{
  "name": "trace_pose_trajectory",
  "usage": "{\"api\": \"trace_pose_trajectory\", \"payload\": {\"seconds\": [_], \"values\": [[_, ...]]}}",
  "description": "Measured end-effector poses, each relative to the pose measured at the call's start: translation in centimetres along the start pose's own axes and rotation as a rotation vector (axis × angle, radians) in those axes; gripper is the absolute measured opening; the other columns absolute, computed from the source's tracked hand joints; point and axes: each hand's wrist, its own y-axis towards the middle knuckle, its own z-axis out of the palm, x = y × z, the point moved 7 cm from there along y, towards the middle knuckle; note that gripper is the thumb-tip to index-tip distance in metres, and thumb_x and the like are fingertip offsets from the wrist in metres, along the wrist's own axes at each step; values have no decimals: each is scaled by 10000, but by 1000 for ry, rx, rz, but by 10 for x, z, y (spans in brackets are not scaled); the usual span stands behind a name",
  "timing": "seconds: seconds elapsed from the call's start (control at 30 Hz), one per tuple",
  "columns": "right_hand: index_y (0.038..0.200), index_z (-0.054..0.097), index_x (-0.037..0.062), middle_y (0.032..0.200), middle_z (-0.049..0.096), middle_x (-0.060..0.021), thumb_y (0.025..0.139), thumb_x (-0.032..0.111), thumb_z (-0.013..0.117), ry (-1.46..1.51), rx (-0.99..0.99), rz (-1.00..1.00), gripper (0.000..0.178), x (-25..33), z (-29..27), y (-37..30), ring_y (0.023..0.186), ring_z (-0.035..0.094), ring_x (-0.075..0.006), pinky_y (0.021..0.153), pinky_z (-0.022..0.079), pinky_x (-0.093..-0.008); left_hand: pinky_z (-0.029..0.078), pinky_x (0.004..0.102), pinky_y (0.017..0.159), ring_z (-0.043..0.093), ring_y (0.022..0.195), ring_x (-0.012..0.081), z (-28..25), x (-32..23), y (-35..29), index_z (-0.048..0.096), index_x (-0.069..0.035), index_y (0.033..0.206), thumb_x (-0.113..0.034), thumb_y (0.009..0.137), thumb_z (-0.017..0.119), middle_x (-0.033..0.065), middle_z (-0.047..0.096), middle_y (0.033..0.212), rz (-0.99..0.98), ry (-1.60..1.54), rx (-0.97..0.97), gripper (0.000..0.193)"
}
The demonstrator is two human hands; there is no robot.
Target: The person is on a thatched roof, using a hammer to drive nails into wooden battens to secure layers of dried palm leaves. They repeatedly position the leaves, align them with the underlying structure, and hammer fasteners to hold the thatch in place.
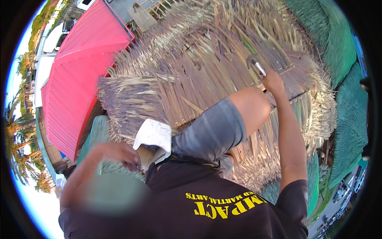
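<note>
My right hand (273,82) is closed around a hammer (259,67). Its silvery neck and dark curved head stick out past my fingers, just over the dry thatch roof (207,75). My left hand (126,156) is at waist height, its fingers curled together beside the mouth of a white pouch (154,137). Whatever those fingers may hold is too blurred to make out. My bent knee (256,107), in grey shorts, rests over the thatch, between the pouch and the hammer.
Long brown leaf strips overlap in stitched rows on the roof. A red ribbed roof (79,75) slopes away at the left. Green thatched roofs (340,44) border the right side. Parked vehicles (338,211) stand far below at the lower right.
</note>
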Motion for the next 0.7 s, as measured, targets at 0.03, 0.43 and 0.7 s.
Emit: {"api": "trace_pose_trajectory", "payload": {"seconds": [0.03,0.43,0.7], "values": [[1338,615,188,1206,671,-164,927,172,583,-17,-44,-96,413,19,-34,-8,1088,663,-390,920,522,-519,574,409,821,716,946,247,27,5,13,694,-10,1095,-361,1027,548,125,741,1024,41,83,62,386],[1301,646,195,1179,682,-112,926,179,618,127,-8,-562,377,222,-121,-99,1089,660,-347,885,539,-498,547,527,794,672,882,456,-39,-20,174,678,8,1011,-255,848,707,275,691,942,253,518,-1100,311],[1197,666,126,1105,692,-172,898,132,615,259,-26,-464,303,194,-119,-93,1036,656,-398,866,525,-508,539,536,736,681,838,440,-16,-70,99,687,-52,1003,-162,904,629,223,709,894,298,700,-1032,160]]}}
